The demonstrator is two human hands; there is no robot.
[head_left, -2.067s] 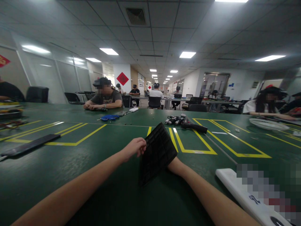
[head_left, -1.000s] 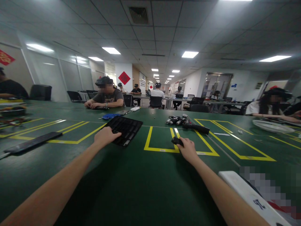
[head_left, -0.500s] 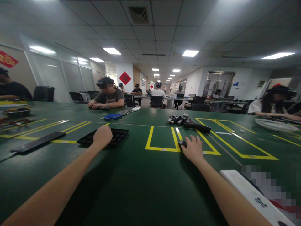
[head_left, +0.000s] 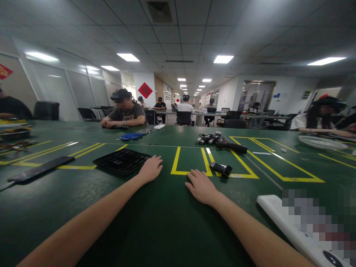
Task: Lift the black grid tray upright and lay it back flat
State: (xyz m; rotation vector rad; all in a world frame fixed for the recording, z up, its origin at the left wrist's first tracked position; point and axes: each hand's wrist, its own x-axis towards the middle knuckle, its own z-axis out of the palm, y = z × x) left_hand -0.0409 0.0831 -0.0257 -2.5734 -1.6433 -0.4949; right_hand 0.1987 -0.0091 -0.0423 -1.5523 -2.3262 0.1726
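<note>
My left hand (head_left: 151, 169) lies flat on the green table (head_left: 167, 222), fingers stretched out, holding nothing. Just left of it sits a black grid tray (head_left: 121, 161), flat on the table, apart from the fingers. My right hand (head_left: 201, 186) also rests palm down with its fingers spread, at the near edge of a yellow taped rectangle (head_left: 175, 161). A small black part (head_left: 220, 168) lies on the tape line a short way right of that hand, untouched.
A black tool (head_left: 231, 147) and several small metal pieces (head_left: 207, 139) lie farther back. A long black strip (head_left: 41, 168) is at the left, a white board (head_left: 289, 230) at the near right. Other people sit at tables beyond.
The grid tray was held up, then laid flat at the left and let go. My right hand set down the small black part. Both hands have drawn back toward me and lie flat.
</note>
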